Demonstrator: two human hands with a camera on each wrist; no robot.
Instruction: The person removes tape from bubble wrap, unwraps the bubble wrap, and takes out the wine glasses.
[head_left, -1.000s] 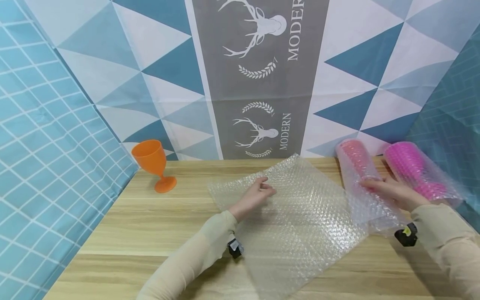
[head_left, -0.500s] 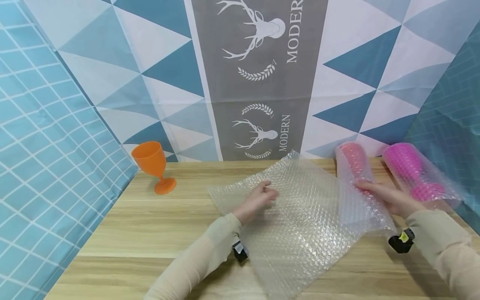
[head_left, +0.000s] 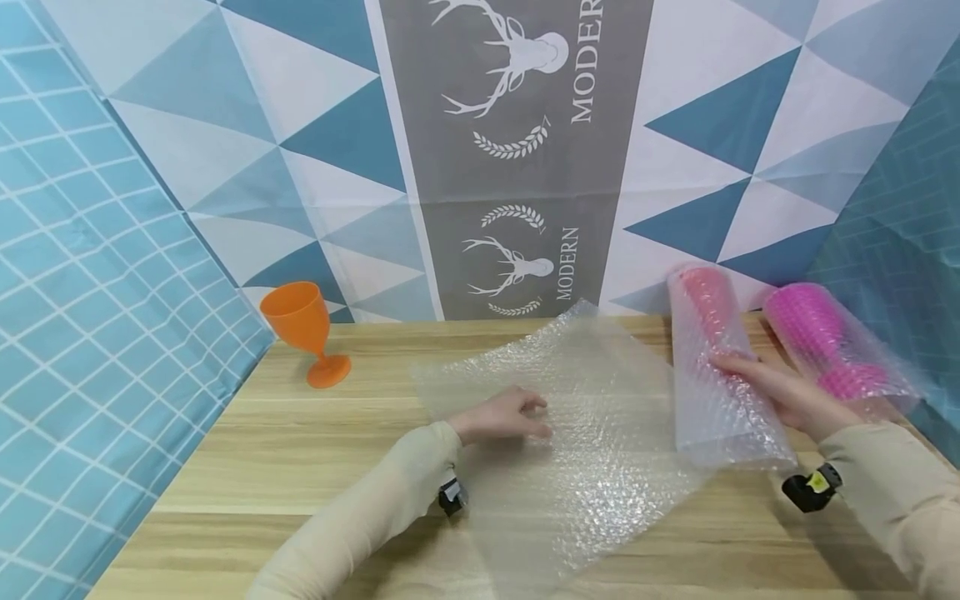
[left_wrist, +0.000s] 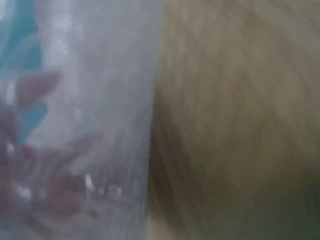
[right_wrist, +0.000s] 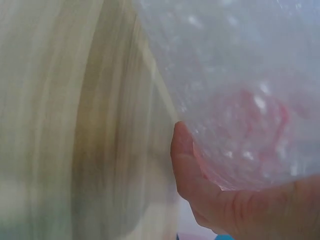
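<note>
Glistening, the wrapped red bundle [head_left: 716, 408] is gripped by the right of the hands [head_left: 791, 393], the left [head_left: 504, 416] relaxed.

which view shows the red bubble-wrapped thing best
Head view: it shows nearly all of the red wrapped bundle, gripped by the right hand. The right wrist view gives a cropped close-up; the blurred left wrist view shows none I can make out.

Bright in the head view, with glare on the wrap [head_left: 600, 467] and soft shadows on the table [head_left: 262, 467]; dimmer, blurred in wrist views, worst at left.
</note>
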